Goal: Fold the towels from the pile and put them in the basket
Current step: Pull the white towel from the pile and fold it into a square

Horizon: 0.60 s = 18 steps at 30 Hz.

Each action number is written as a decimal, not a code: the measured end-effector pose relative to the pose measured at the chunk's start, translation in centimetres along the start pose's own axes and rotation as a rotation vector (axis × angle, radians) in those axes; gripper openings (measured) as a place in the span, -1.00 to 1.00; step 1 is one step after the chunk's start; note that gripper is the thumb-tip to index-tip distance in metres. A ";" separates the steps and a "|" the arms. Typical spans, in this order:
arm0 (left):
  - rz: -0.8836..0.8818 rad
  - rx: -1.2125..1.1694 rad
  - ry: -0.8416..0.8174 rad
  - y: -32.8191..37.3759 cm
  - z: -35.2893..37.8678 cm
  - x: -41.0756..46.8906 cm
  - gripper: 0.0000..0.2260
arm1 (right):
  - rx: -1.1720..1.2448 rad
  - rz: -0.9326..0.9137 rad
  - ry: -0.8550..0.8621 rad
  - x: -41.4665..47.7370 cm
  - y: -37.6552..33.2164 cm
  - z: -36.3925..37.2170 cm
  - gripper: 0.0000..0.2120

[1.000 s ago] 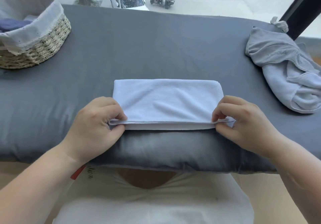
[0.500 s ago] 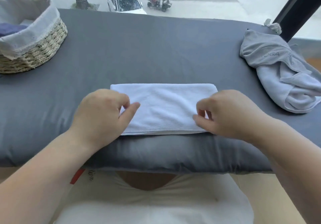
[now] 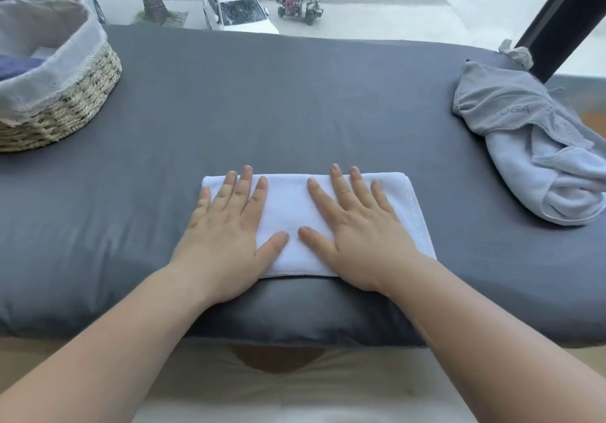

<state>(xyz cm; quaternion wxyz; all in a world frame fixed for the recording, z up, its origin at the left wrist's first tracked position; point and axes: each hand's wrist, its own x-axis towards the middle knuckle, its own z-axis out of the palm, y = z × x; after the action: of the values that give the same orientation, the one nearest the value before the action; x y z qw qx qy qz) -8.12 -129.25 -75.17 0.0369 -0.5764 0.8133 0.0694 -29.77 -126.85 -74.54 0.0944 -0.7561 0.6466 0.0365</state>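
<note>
A white towel [image 3: 406, 212], folded into a narrow rectangle, lies near the front edge of the grey padded table [image 3: 295, 111]. My left hand [image 3: 226, 229] rests flat on its left half with fingers spread. Flat on its right half lies my right hand [image 3: 354, 232], fingers apart too. Neither hand grips anything. A woven basket [image 3: 75, 101] with a pale cloth liner stands at the far left, with dark blue and white fabric inside. At the right edge sits a crumpled pile of grey towels [image 3: 524, 147].
Behind the table a window looks down on a street with cars and scooters. A black window post [image 3: 557, 19] rises at the far right, close to the towel pile. Open grey surface lies between the basket and the pile.
My hands let go of the towel's near edge after folding it over. Both hands opened and now press flat on top of the folded towel.
</note>
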 end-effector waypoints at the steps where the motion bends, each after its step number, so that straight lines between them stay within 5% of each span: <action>1: -0.017 -0.009 -0.007 -0.6 0.1 0.0 -0.13 | -0.002 0.033 -0.011 -0.4 1.0 -0.1 -0.22; 6: -0.057 -0.059 -0.029 -1.9 0.2 -0.2 0.00 | 0.045 0.218 -0.051 -1.8 4.9 -0.5 -0.04; 13: -0.051 -0.040 -0.012 -1.7 0.3 0.2 -0.02 | -0.042 0.310 -0.118 0.2 3.6 -5.1 -0.13; 18: -0.047 -0.064 0.005 -1.7 0.4 0.1 -0.05 | -0.005 0.066 0.045 2.6 -1.7 -4.0 -0.33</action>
<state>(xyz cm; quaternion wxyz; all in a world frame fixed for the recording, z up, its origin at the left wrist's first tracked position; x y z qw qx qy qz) -6.57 -129.79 -75.72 0.0182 -0.5964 0.7971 0.0929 -27.94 -129.90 -70.91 0.0766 -0.7352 0.6731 0.0243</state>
